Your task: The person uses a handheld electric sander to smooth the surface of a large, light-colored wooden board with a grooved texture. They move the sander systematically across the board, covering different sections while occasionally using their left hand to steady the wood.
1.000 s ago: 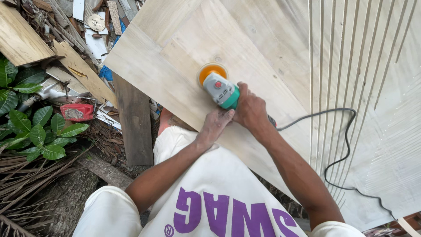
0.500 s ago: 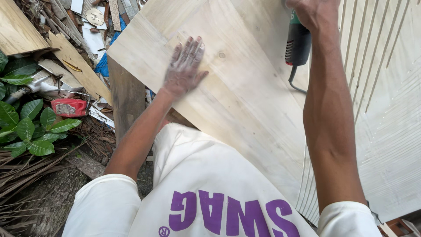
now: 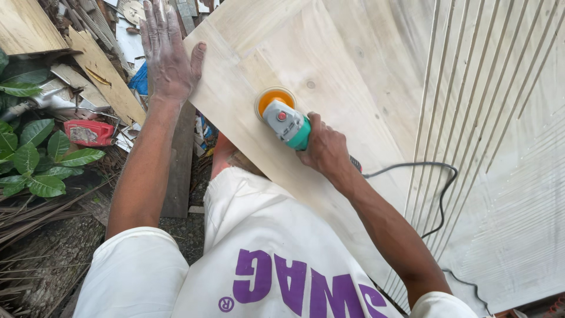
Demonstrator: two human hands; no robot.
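Gripping a teal sander (image 3: 289, 125) near the middle of the pale wooden panel (image 3: 353, 76), right hand (image 3: 326, 148) closed round its body, left hand (image 3: 168, 50) spread flat over the panel's edge, apparently steadying it.

A pale wooden board (image 3: 353, 76) fills the middle. On it, at about nine o'clock, sits a teal grinder (image 3: 286, 122) with an orange disc. Its black cord (image 3: 438, 188) trails toward four o'clock across the grooved panels (image 3: 500, 118).

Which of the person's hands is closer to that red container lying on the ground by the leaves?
Left. The left hand rests flat on the pale wooden board's edge, above the red plastic container. The right hand holds the teal and grey sander farther across the board.
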